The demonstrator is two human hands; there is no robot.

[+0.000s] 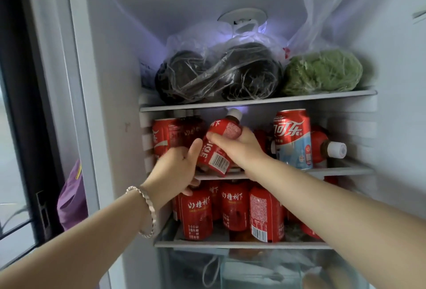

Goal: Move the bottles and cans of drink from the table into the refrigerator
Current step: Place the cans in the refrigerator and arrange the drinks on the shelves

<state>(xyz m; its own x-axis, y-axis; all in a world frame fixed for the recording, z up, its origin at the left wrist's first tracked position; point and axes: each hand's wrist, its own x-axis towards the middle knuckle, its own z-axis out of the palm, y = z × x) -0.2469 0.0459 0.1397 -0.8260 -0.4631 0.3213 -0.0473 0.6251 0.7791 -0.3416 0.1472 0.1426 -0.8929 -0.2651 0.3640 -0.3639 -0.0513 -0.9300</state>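
Reaching into the open refrigerator, both hands meet on one red-labelled bottle at the middle shelf. The right hand is wrapped around the bottle's upper body, fingers closed on it, and the left hand, with a bracelet on its wrist, steadies the lower part with its thumb pressed to the label and its fingers curled beneath. The bottle is tilted, its long axis running from lower left to upper right, its white cap pointing up toward the underside of the top shelf and its base just above the middle shelf's front edge.

The top shelf holds a clear plastic bag of dark produce and a bagged green vegetable beside it. The middle shelf carries a red cola can standing upright, a red bottle lying on its side with its white cap pointing right, and more red cans at the left. The lower shelf is packed with upright red-labelled bottles. Below it, a clear drawer holds bagged items too blurred to name.
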